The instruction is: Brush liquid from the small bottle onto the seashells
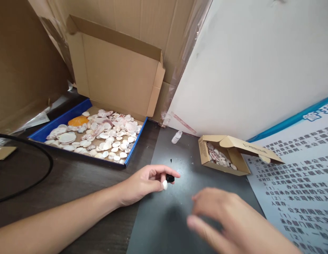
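Dark wooden table [74, 176] carries a grey mat [164, 218], with cardboard and a white board [259, 63] leaning behind it. At the mat's left edge the left hand [143, 183] rests with its fingers [164, 172] curled in. They pinch a small white shell [164, 185] and a small black piece [170, 178] at the fingertips, both just above the mat. I cannot tell what the black piece is.

The right hand [227, 222] hangs over the mat's near right part. It is blurred, its fingers are loosely spread, and nothing shows in it.

Farther back on the mat a small white bottle [176, 137] lies on its side. To its right is a small open cardboard box [203, 151] holding patterned shells. A printed poster [307, 183] with a blue border lies at the right edge.

Back left, well apart from the hands, a blue-rimmed tray [63, 120] holds a heap of pale shells [105, 134] and one orange shell [78, 121]. A large open carton [113, 74] stands tilted behind it. A black cable [47, 165] curves across the table's left side.
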A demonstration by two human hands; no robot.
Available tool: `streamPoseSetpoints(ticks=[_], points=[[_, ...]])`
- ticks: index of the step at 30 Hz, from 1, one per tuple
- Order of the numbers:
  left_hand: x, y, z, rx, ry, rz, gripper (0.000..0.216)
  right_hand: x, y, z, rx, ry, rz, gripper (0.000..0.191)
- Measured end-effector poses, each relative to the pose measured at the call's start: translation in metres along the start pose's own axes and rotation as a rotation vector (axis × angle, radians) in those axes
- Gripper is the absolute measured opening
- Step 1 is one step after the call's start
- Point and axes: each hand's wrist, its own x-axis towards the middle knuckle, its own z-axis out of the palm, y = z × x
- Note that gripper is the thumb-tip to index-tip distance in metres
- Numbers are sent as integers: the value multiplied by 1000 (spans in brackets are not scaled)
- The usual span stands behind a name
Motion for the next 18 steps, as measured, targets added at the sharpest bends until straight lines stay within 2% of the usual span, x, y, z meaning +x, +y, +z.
streamPoseSetpoints(ticks=[2,4,7,11,15,18], points=[[-1,0,0,-28,-15,20,39,17,11,12,-118,87,214,13],[-1,0,1,-18,-39,23,37,29,17,25,-50,130,245,13],[-3,0,1,28,-62,43,32,37,20,45,131,175,164,22],[-4,2,2,66,-74,79,28,36,22,61,214,355,74,11],[-3,0,1,70,-125,63,28,33,29,66,291,378,34,1],[-2,-3,0,55,-121,23,28,35,35,68,372,363,58,3]])
